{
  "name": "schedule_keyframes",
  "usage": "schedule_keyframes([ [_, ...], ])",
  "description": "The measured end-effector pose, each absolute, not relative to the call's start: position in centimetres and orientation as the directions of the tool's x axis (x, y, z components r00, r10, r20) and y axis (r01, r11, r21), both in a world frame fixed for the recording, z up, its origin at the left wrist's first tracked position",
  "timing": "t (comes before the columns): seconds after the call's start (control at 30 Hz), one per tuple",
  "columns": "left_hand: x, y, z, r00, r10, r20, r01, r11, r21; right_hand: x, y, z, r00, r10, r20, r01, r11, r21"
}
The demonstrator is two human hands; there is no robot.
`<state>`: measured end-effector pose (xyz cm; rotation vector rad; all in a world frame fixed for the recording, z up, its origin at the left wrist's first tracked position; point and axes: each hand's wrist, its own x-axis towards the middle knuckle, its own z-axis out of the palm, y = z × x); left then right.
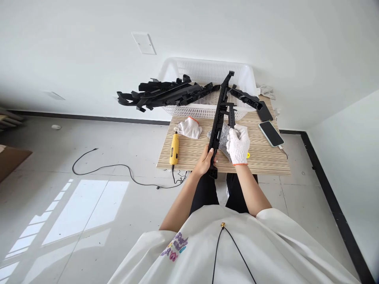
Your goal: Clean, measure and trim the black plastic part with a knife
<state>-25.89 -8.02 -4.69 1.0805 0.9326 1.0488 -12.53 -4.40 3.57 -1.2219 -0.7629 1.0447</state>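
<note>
Gripping a black bar (218, 121) above the table's front edge (272, 167), the left hand (203, 162) apparently steadied it; the right hand (238, 146) clasped a caliper (231, 116).

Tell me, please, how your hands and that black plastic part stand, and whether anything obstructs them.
Bare left hand gripping black plastic part near its lower end. Gloved right hand holding black caliper alongside. Gray fabric underneath; nothing visibly blocking.

White basket (189, 112), black parts (174, 94) across it, tan bench (195, 154) (finely dark-striped) beneath it, black bar (218, 126), black caliper (231, 116), yellow tool (174, 150), loose orange-edged white glove (189, 129) in front of it
</note>
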Motion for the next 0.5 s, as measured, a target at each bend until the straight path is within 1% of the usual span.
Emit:
schedule_keyframes([
  [0.2, -25.9, -8.1, -4.7, 0.244, 0.964, -0.101, -0.216, 0.155, 0.964, -12.7, -4.7, 3.2, 0.335, 0.94, -0.061, -0.197, 0.007, -0.98],
  [0.33, -25.9, -8.1, -4.4, 0.273, 0.955, -0.115, -0.212, 0.177, 0.961, -12.6, -4.5, 3.5, 0.346, 0.936, -0.06, -0.22, 0.019, -0.975],
  [0.5, -26.2, -7.8, -4.7, 0.354, 0.935, -0.031, -0.188, 0.103, 0.977, -12.6, -3.6, 3.3, 0.357, 0.934, -0.034, -0.169, 0.028, -0.985],
])
